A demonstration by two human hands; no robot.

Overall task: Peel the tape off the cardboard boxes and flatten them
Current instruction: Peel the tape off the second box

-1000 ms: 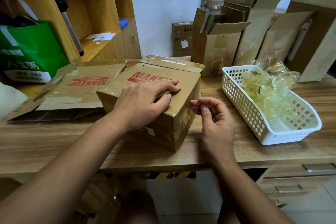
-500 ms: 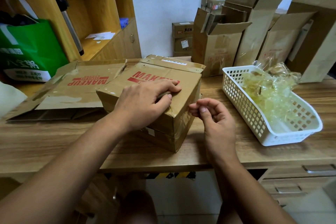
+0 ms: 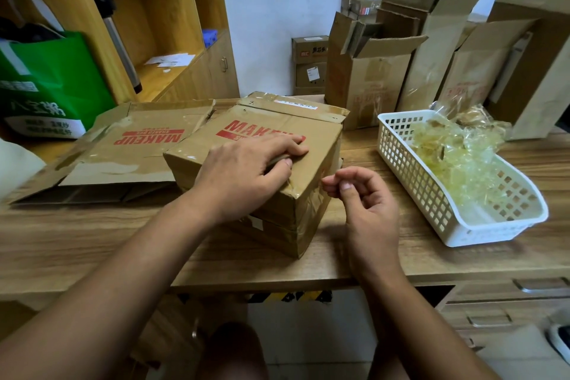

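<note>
A closed cardboard box [image 3: 317,145] printed MAKEUP in red stands on the wooden desk [image 3: 92,244], with shiny brown tape [image 3: 308,207] over its near corner. My left hand [image 3: 246,173] lies palm down on the box's top, fingers and thumb pressed against it. At the box's right face my right hand [image 3: 364,210] hovers, its fingers curled and thumb and forefinger close together by the taped edge. Whether it pinches clear tape is not visible. A flattened MAKEUP box [image 3: 135,145] lies to the left.
A white plastic basket [image 3: 416,185] holding crumpled clear tape [image 3: 456,157] sits to the right. Several opened boxes [image 3: 370,83] stand at the desk's back against the wall. A green bag [image 3: 55,83] and wooden shelves [image 3: 160,9] are on the left. Drawers are under the desk's right end.
My right hand has dropped slightly along the box's right edge and its fingers have curled more. My left hand has stayed on the box.
</note>
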